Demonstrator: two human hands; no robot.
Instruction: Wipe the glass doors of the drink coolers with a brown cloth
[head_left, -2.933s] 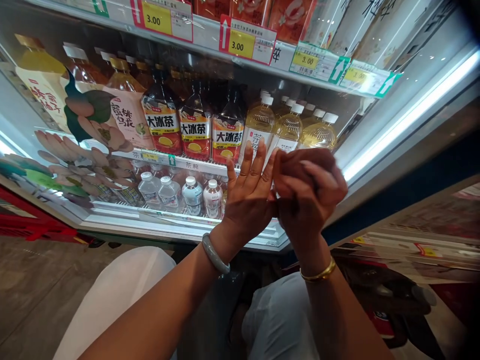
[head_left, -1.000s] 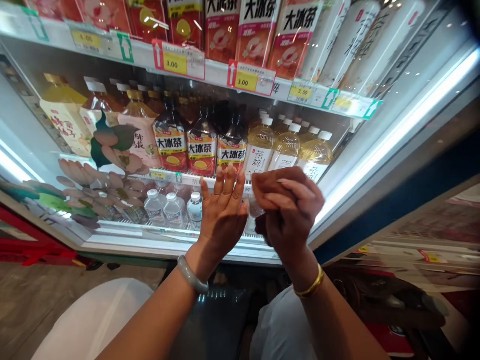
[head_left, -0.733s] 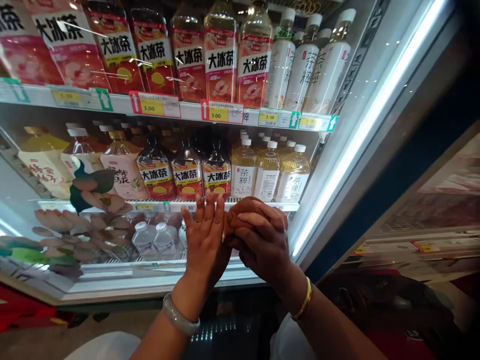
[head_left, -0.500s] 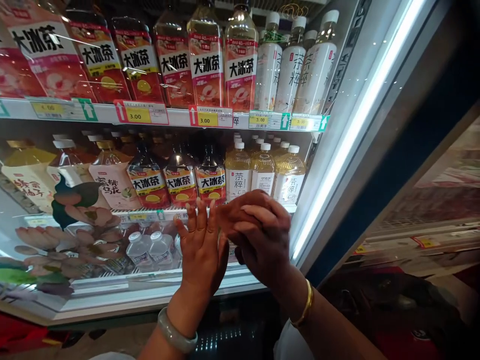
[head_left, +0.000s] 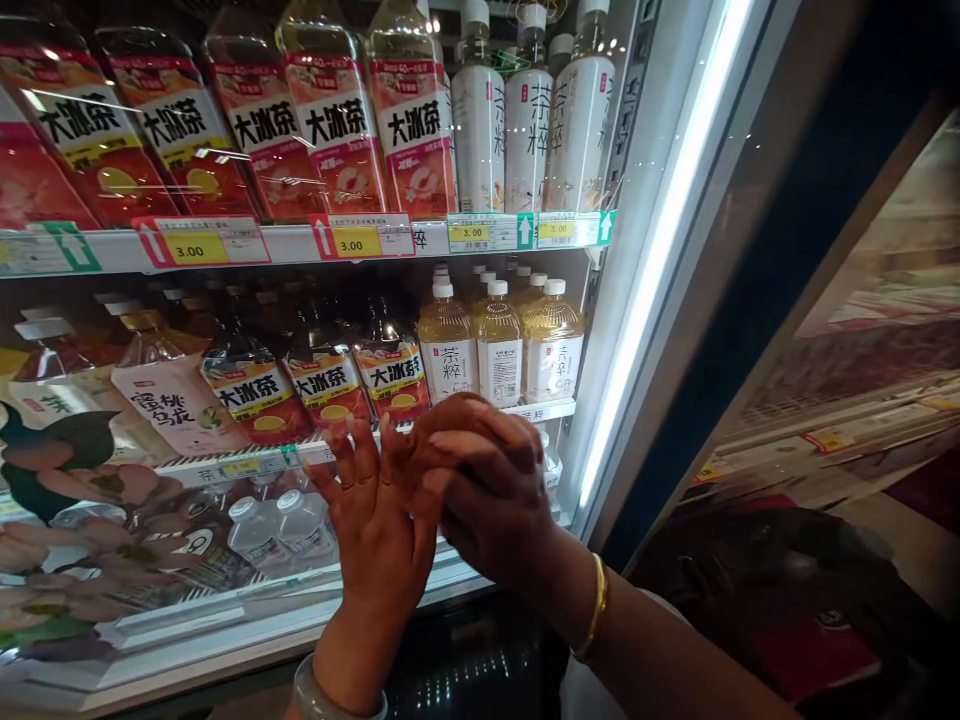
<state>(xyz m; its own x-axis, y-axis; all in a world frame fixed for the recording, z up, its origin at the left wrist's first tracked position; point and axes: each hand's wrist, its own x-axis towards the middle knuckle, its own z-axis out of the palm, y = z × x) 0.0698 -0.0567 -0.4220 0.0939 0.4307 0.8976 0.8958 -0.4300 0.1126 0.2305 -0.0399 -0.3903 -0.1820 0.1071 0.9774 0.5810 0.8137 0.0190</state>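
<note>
Left hand (head_left: pixel 379 525) points its spread, empty fingers to 12 o'clock; right hand (head_left: pixel 487 490) clasps them. Behind, bottles (head_left: pixel 390 365) read 大冰茶.

Bright cooler strip light (head_left: pixel 660 250); glass glare; edges warped

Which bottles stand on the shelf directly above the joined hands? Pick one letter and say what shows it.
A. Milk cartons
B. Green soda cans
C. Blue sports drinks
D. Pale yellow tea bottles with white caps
D: the pale yellow tea bottles with white caps stand just above the right hand, which rests against the open left hand.
</note>
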